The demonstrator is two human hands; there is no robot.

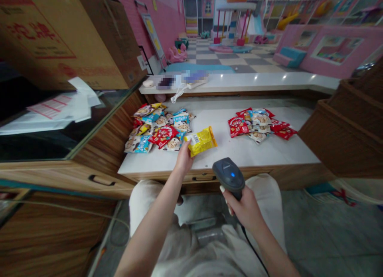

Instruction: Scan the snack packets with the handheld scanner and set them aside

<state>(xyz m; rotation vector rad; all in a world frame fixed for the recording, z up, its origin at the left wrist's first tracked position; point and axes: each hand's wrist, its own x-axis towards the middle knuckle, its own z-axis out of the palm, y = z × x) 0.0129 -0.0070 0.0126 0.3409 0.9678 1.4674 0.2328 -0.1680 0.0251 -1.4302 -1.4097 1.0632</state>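
My left hand (184,157) is closed on the left end of a yellow snack packet (202,142), whose barcode side faces up just above the white counter (155,164). In my right hand (245,207) is a dark grey barcode scanner (229,174) with a lit blue light; its head points toward the packet, and they are apart. A pile of red, blue, white and yellow snack packets (161,134) lies left of my left hand. Farther right on the counter sits a second pile of red and white packets (259,124).
A large cardboard box (68,37) and loose papers (60,109) stand on the glass-topped cabinet at left. Brown woven baskets (344,125) border the counter's right side. A white cable (178,92) lies on the raised ledge (254,81). The scanner's black cord (251,247) hangs over my lap.
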